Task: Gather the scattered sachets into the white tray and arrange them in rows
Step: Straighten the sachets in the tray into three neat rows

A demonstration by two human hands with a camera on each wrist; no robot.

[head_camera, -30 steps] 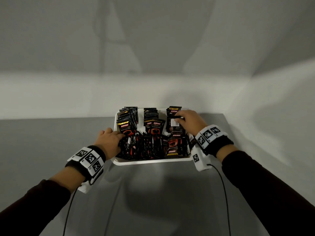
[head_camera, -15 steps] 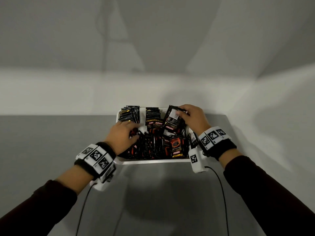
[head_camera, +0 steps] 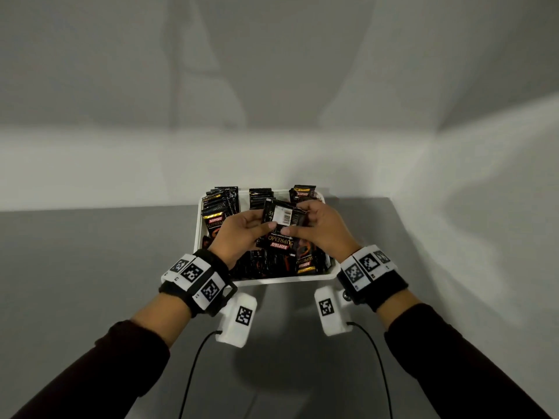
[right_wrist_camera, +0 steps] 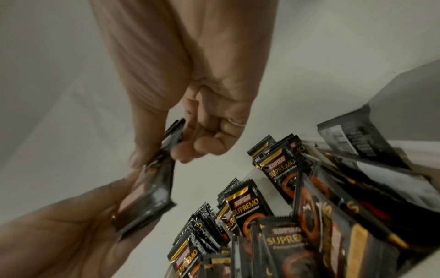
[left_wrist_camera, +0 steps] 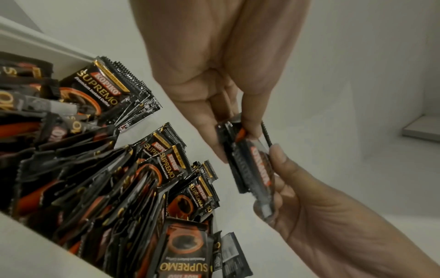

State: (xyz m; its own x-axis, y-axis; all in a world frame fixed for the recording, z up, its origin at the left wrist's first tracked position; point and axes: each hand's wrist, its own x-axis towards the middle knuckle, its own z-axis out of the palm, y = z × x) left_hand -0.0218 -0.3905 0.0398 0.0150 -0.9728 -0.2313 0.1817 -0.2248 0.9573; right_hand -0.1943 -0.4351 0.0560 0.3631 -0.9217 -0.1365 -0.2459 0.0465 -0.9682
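Head view is showing you well along: no sachets are lying loose on the grey table [head_camera: 121, 267], and the white tray [head_camera: 198, 234] is holding them all, with three upright rows forming at its far end while the near half is still sitting jumbled and awaiting sorting. You are holding a small stack of sachets [head_camera: 282, 220] above the tray's middle. Your left hand [head_camera: 242, 234] is pinching its left edge, thumb on top, and your right hand [head_camera: 320, 228] is gripping the right edge, fingers [right_wrist_camera: 190, 150] curled tight against it.
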